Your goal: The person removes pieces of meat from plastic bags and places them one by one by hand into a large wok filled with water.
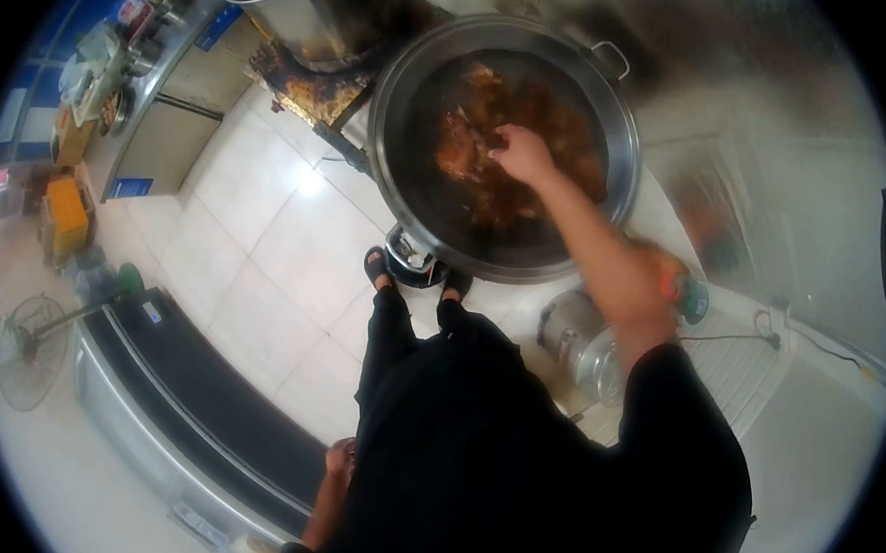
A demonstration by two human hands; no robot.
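My right hand (524, 154) reaches over a large round metal pot (389, 169) of dark brown liquid. Its fingers are pinched at the edge of a reddish-brown piece of meat (458, 148), which looks like cooked poultry. More brown pieces show in the liquid around it, too blurred to name. My left hand (340, 460) hangs low beside my left leg, close to the dark-topped counter. Its fingers are mostly hidden, so whether it holds anything does not show.
Left of the pot, another tall pot (335, 27) stands on a stained stove (318, 88). A glass jar (600, 368) and a metal canister (569, 322) are below it on the right. A fan (34, 353) stands at far left, near a long dark-topped counter (203, 374).
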